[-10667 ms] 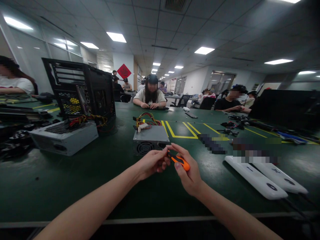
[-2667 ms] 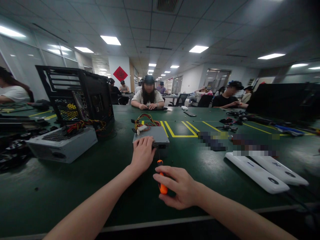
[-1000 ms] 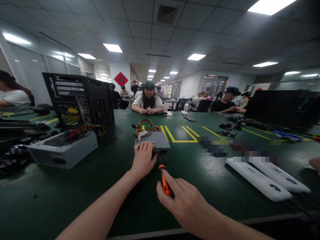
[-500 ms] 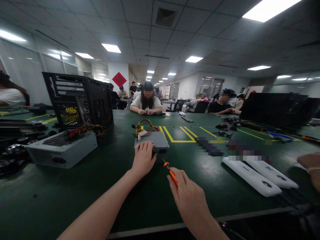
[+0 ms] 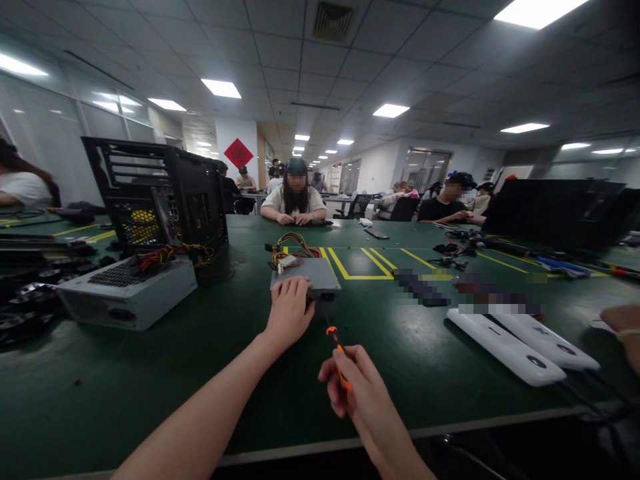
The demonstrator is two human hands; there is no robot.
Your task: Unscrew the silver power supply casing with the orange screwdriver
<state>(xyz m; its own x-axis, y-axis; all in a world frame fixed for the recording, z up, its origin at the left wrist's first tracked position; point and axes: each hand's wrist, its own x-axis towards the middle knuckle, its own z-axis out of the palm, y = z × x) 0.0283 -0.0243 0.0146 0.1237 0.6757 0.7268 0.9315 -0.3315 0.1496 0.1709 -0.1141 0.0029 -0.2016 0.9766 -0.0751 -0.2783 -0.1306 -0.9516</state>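
A flat grey computer power supply (image 5: 320, 272) lies on the green table in front of me, a bundle of coloured cables (image 5: 295, 245) and a white connector at its far left. My left hand (image 5: 290, 310) grips its near left part, fingers over the top and thumb by the front face. An orange and black screwdriver (image 5: 332, 331) is held in my right hand (image 5: 357, 387), thumb along the handle and fingers curled beneath. Its thin shaft points up toward the power supply's near face; whether the tip touches is too dim to tell.
On the left stand a larger power supply (image 5: 130, 293) and an open black computer case (image 5: 160, 193). To the right lie two white devices (image 5: 505, 347) with cables and a blurred dark object (image 5: 420, 288). A person (image 5: 295, 197) sits across the table (image 5: 240, 400).
My right hand has rolled over, so its curled fingers now show under the screwdriver handle, and it sits slightly lower. My left hand stays on the power supply.
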